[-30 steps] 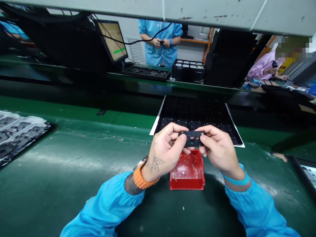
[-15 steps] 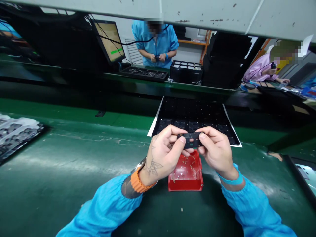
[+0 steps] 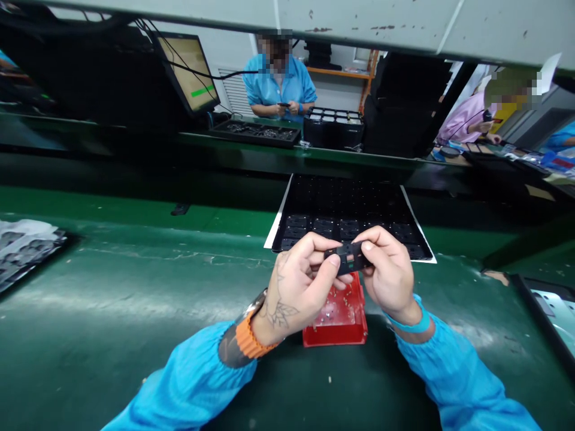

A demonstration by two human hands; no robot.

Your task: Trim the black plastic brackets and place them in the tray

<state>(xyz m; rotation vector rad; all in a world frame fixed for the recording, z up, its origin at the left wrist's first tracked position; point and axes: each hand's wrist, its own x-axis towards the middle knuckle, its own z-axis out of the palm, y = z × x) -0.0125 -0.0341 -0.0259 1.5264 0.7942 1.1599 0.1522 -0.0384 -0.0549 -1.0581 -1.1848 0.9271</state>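
Between both hands I hold a small flat black plastic part [image 3: 347,258] with cut-outs in it. My left hand [image 3: 302,281] pinches its left end between thumb and fingers. On its right end, my right hand [image 3: 390,272] grips with thumb and forefinger. Below the part, a red bin [image 3: 336,336] stands on the green bench, with several tiny brass-coloured pieces inside. Just behind my hands lies a black tray [image 3: 345,197] on a white sheet, with rows of similar black parts in its nearer half.
At far left sits another tray [image 3: 27,254] of parts under plastic. A dark-framed tray [image 3: 554,311] with pale panels lies at the right edge. Across the raised ledge are a monitor [image 3: 186,72], a black box [image 3: 333,129] and a co-worker in blue [image 3: 281,84].
The black part has tilted slightly, its right end higher, still held by both hands. My view has shifted a little. The co-worker opposite has moved their hands slightly.
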